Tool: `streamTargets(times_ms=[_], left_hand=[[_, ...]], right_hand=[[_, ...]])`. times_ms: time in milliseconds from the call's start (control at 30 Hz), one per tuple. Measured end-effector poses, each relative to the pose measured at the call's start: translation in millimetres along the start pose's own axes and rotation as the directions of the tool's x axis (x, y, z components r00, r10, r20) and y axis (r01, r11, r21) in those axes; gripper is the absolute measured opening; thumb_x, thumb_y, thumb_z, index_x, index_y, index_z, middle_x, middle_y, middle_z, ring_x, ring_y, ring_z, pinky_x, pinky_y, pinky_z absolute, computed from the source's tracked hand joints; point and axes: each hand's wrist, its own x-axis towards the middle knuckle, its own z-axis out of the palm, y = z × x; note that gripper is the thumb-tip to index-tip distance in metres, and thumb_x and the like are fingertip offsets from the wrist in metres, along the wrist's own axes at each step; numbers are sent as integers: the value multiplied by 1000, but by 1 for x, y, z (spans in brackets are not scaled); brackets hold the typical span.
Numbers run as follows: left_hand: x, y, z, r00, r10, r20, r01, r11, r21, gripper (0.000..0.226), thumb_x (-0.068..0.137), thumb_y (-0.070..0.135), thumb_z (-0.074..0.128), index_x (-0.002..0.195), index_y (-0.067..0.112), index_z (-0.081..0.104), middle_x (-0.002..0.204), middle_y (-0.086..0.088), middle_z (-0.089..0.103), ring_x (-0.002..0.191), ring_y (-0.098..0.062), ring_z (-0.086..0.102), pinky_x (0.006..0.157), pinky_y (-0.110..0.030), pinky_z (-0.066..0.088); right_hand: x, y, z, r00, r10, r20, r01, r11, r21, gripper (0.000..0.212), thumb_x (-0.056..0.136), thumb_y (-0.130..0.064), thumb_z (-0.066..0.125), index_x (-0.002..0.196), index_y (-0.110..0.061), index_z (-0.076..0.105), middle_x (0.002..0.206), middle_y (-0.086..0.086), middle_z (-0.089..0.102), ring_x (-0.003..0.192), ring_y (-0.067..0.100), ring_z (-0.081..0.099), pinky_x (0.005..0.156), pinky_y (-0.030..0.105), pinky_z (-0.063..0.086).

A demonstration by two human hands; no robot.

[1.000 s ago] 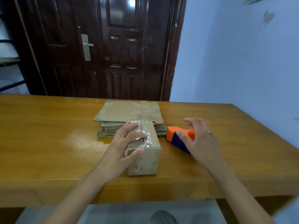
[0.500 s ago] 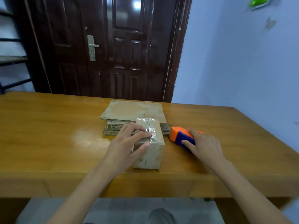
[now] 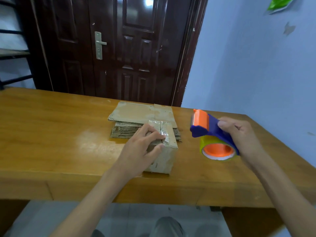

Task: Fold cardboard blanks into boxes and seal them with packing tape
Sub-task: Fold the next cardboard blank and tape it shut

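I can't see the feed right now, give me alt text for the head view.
The left hand grips a small taped cardboard box on the wooden table while the right hand holds an orange-and-blue tape dispenser lifted beside it. Flat cardboard blanks lie stacked behind the box.

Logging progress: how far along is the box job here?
Done: one box folded, tape across its top. In hand: left hand steadies it; right hand holds the tape gun off the table. Left: flat blanks stacked behind.

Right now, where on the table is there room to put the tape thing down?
Bare wood lies left of the folded box and flat cardboard stack, and right of the box under the tape dispenser. The middle is crowded.
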Motion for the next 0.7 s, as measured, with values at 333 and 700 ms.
streamTargets(times_ms=[333,700], left_hand=[[11,32,-33,931,-324,167,364,839,-404,51,113,46,26,92,30,70,112,13,71,110,3,58,88,-20,39],[9,47,-36,957,-278,89,290,884,-367,37,106,57,43,101,37,74,109,46,61,129,16,42,115,-47,42]], right_hand=[[15,-16,53,980,-35,196,26,999,46,34,97,-31,53,68,-19,66,63,0,59,58,16,49,59,25,38],[13,-23,48,972,-114,204,142,982,-126,24,96,-37,56,96,-21,74,80,-18,72,76,4,68,64,13,48]])
